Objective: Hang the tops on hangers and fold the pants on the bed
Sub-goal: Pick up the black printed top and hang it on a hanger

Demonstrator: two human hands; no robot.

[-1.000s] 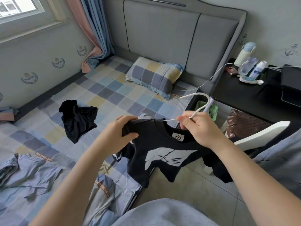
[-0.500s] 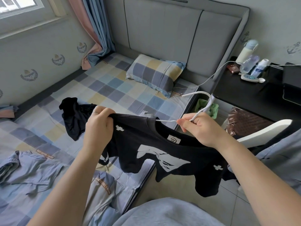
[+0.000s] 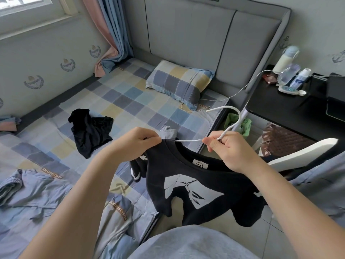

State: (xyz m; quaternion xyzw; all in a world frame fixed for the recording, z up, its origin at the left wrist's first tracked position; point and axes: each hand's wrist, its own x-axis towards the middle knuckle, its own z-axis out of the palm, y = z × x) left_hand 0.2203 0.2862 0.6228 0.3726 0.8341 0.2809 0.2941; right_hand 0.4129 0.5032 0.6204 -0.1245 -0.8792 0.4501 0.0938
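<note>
We grip hanger (image 3: 189, 140) neck with right hand (image 3: 230, 153); bar runs left into tee (image 3: 201, 186) collar, left hand (image 3: 137, 144) pinches shoulder.

No word or number can be read anywhere. The black cotton T-shirt (image 3: 214, 176) has a small white neck label (image 3: 200, 165) printed with a round dark logo and no legible letters. At six o'clock of the label is a large white chest graphic (image 3: 186, 189), with small white crosses (image 3: 143, 157) at its ten and four o'clock. Tan woven strips (image 3: 122, 212) on the grey-blue bedding (image 3: 37, 193) carry dark lettering too small to read. Wreathed crest emblems (image 3: 33, 82) mark the wall toward ten o'clock, and anchor signs (image 3: 338, 57) toward two o'clock.
</note>
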